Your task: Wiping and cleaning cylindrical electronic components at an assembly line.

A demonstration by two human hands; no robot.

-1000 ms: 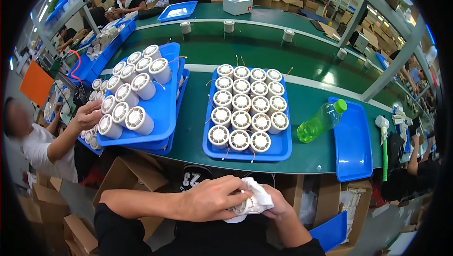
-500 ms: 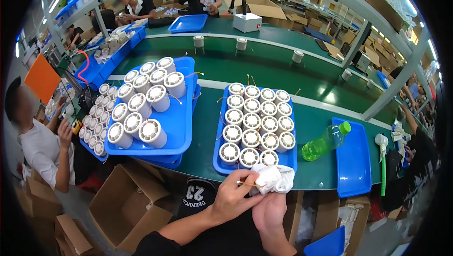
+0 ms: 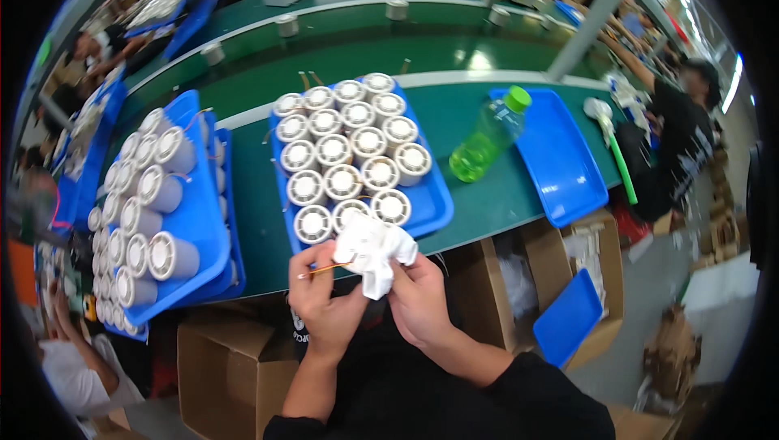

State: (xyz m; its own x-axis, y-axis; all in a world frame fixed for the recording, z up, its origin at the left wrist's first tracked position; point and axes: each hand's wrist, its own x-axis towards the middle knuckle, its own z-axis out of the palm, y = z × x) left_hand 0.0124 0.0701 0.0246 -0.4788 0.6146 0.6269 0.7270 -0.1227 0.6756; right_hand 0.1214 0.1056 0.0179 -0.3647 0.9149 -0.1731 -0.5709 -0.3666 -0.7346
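In front of my chest, my left hand (image 3: 329, 306) is closed on a white cylindrical unit, of which a thin orange-red wire (image 3: 333, 267) sticks out between the fingers. A crumpled white cloth (image 3: 380, 266) lies over and around this unit, hiding most of its shape. My right hand (image 3: 422, 298) pinches the cloth from the other side. Just beyond both hands, a blue tray (image 3: 434, 205) holds several upright white cylindrical units (image 3: 343, 182) with round slotted tops and thin wires.
Left of it, stacked blue trays (image 3: 213, 237) carry more white units. A green bottle (image 3: 487, 144) stands to the right, beside another blue tray (image 3: 560, 160). Cardboard boxes (image 3: 231, 375) sit below the table edge. Beyond runs a green conveyor (image 3: 341, 42) with units on it; co-workers are around.
My view has swung to the right, so the trays appear further left. My hands have spread slightly around the unit, and the cloth now covers more of it.
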